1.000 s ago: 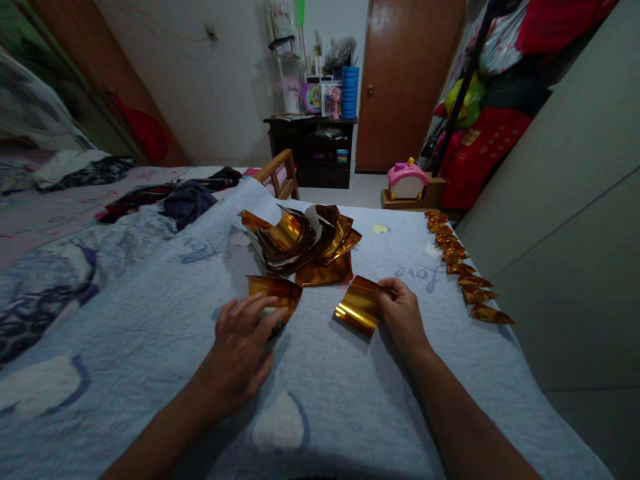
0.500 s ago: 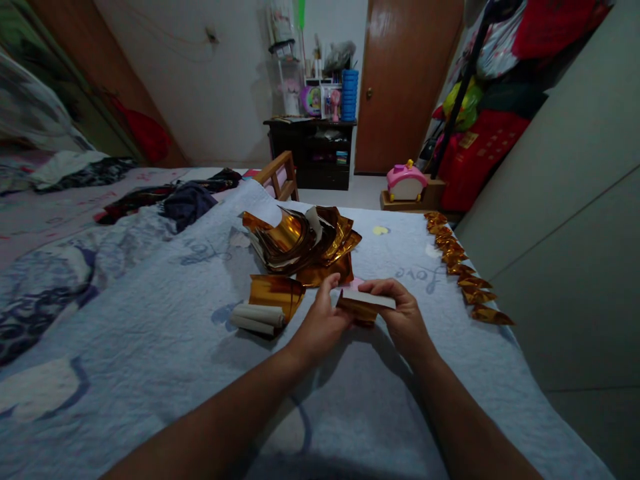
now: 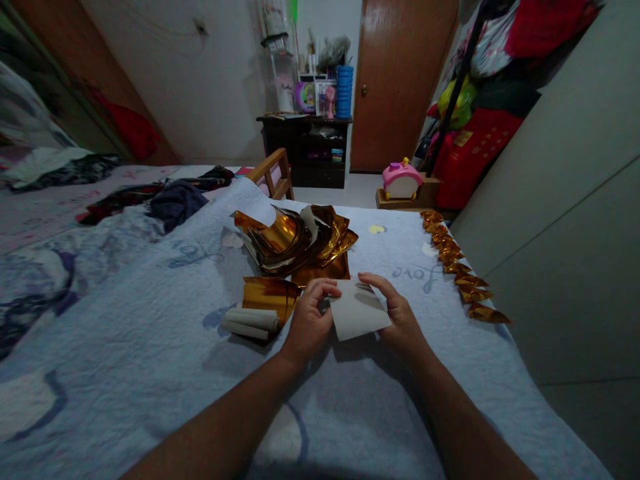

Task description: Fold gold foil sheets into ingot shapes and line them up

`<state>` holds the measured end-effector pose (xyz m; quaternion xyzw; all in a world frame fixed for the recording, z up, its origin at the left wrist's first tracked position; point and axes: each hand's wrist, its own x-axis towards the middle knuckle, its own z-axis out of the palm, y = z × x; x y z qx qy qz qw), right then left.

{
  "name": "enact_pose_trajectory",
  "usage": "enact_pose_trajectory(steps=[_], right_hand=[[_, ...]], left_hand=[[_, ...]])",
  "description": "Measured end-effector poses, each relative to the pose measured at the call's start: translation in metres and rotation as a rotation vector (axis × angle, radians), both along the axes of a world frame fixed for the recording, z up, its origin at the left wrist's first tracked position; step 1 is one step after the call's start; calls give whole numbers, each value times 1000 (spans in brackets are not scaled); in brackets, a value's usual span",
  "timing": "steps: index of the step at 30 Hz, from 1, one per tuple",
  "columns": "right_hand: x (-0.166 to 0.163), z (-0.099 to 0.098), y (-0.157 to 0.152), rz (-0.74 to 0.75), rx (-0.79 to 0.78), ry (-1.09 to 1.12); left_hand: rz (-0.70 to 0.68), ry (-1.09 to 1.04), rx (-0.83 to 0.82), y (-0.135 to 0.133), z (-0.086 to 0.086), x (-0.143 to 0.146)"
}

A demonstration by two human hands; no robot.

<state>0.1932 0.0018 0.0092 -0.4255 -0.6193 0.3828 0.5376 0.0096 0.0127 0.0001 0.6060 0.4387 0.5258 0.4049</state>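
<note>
My left hand [image 3: 309, 321] and my right hand [image 3: 397, 312] both pinch one sheet of paper [image 3: 356, 312], which shows its white back and lies flat over the pale blue quilt [image 3: 150, 320]. Just left of my left hand lies a curled gold sheet [image 3: 267, 297] with its white side rolled up. Behind the hands sits a loose heap of gold foil sheets [image 3: 297, 241]. A row of several folded gold pieces [image 3: 457, 265] runs along the quilt's right edge.
Dark clothes [image 3: 173, 197] lie on the bed at the left. A wooden chair back [image 3: 270, 175] stands beyond the bed. A dark cabinet [image 3: 305, 147], a brown door [image 3: 397, 80], a pink toy [image 3: 401, 180] and a grey wall panel [image 3: 560, 200] close the room.
My left hand left the curled gold sheet and came over to the sheet in my right hand. Both hands turned that sheet, so its white back now faces up.
</note>
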Motion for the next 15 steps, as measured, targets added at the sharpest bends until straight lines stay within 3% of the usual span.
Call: enact_pose_trajectory(steps=[7, 15], right_hand=[[4, -6, 2, 80, 12, -79], [5, 3, 1, 176, -2, -70]], left_hand=[[-144, 194, 43, 0, -1, -6], [-294, 196, -17, 2, 2, -11]])
